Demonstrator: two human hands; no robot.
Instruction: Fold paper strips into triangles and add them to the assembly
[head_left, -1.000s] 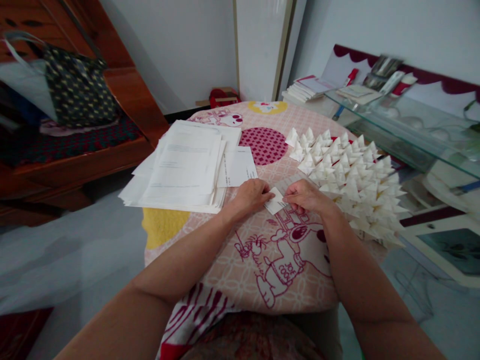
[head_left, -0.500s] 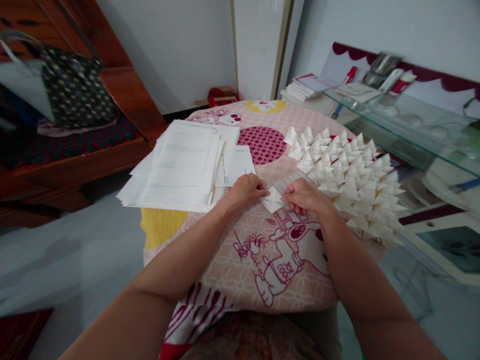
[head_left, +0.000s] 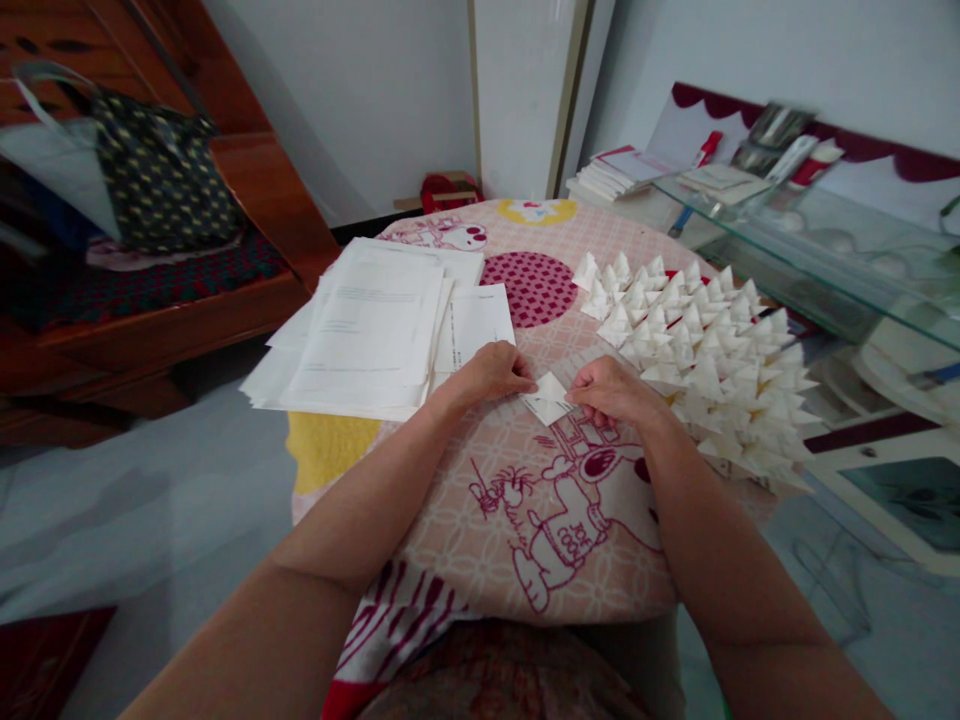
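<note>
A small folded piece of white paper (head_left: 550,399), diamond-shaped with some print showing, lies between my hands over the patterned tablecloth (head_left: 480,540). My left hand (head_left: 501,372) pinches its left corner. On the opposite corner the fingers of my right hand (head_left: 606,388) are closed. Just past my right hand spreads a block of folded white paper pieces (head_left: 697,350), their points standing up in rows. Left of my left hand lies a stack of printed paper sheets (head_left: 367,320), with a smaller printed sheet (head_left: 480,320) at its right edge.
A glass shelf (head_left: 825,240) with metal containers and other items stands beyond the table on the right. Behind it is a pile of booklets (head_left: 615,172). At left, a wooden bench (head_left: 262,190) holds a dark patterned bag (head_left: 161,175).
The whole view has shifted slightly. My hands stay at the two corners of the folded paper, whose upper flap now shows a clearer triangular peak.
</note>
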